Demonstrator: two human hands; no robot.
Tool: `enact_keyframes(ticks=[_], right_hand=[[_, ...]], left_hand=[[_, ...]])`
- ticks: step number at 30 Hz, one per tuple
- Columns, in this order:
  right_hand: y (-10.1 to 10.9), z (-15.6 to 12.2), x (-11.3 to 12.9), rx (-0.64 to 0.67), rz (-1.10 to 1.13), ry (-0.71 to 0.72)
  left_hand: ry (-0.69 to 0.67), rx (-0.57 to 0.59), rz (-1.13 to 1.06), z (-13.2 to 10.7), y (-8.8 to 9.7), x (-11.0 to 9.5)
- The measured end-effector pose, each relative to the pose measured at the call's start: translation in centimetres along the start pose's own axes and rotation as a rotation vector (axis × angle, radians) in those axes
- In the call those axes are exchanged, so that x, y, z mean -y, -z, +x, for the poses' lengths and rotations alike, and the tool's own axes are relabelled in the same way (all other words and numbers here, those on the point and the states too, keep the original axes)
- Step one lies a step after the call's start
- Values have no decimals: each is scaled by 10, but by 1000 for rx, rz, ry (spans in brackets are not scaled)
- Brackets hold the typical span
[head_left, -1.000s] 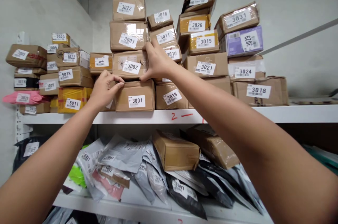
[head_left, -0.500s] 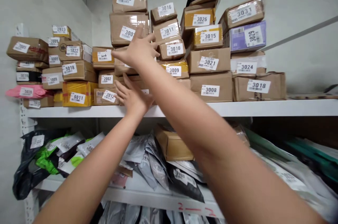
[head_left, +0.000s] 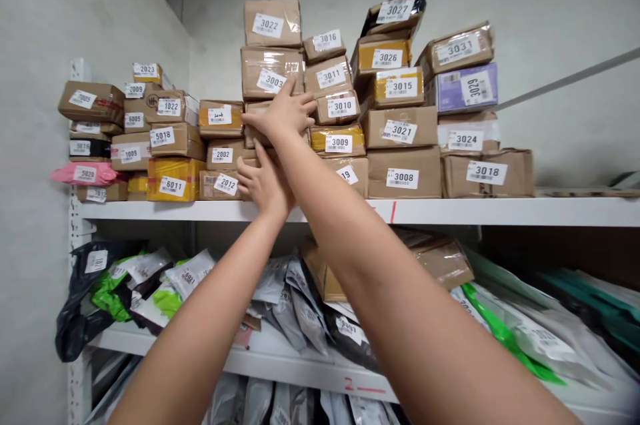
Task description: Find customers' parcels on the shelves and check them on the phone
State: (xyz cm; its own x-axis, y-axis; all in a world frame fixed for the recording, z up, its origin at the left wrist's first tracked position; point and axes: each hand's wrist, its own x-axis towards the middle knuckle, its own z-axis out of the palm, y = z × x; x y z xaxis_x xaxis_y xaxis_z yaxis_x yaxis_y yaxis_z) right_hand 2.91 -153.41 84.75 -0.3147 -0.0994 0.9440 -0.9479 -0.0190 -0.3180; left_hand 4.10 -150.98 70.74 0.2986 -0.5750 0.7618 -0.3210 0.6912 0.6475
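My right hand (head_left: 283, 115) lies flat with spread fingers against the front of a brown box in the middle stack, just under the box labelled 3003 (head_left: 271, 71). My left hand (head_left: 264, 183) is below it, fingers stretched out and pressed against the bottom box of the same stack on the white upper shelf (head_left: 450, 211). The two boxes under my hands are mostly hidden. Box 2012 (head_left: 220, 185) and box 2002 (head_left: 224, 155) sit just left of my left hand. Box 3010 (head_left: 336, 107) and box 3009 (head_left: 336, 140) sit just right of my right hand.
Many labelled cardboard parcels are stacked along the upper shelf, from box 3022 (head_left: 271, 23) on top to box 3018 (head_left: 487, 173) at the right. A pink bag (head_left: 85, 173) lies far left. The lower shelf (head_left: 280, 361) holds grey, black and green mailer bags and brown boxes.
A second ago my hands gripped the boxes 3002 and 3001 at their edges. Now both hands are flat and open against the stack, which sits further back; the camera has shifted.
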Motion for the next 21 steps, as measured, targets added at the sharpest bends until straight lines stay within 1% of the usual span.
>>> enact_keyframes(ticks=[2, 4, 9, 11, 15, 18, 21], right_hand=[[6, 0, -3, -5, 15, -35], [11, -1, -4, 4, 15, -85], [31, -3, 6, 22, 39, -161], [40, -2, 10, 59, 38, -191], [57, 1, 10, 133, -18, -202], [63, 1, 5, 141, 12, -170], [64, -3, 2, 113, 49, -154]], left_hand=[[-18, -12, -14, -4, 10, -4], [-43, 6, -8, -7, 19, -7], [-44, 82, -13, -9, 36, -14], [-47, 98, -23, -11, 42, -17], [-32, 46, -25, -15, 57, -19], [-25, 41, -64, -19, 78, -16], [-66, 17, -151, -24, 110, -5]])
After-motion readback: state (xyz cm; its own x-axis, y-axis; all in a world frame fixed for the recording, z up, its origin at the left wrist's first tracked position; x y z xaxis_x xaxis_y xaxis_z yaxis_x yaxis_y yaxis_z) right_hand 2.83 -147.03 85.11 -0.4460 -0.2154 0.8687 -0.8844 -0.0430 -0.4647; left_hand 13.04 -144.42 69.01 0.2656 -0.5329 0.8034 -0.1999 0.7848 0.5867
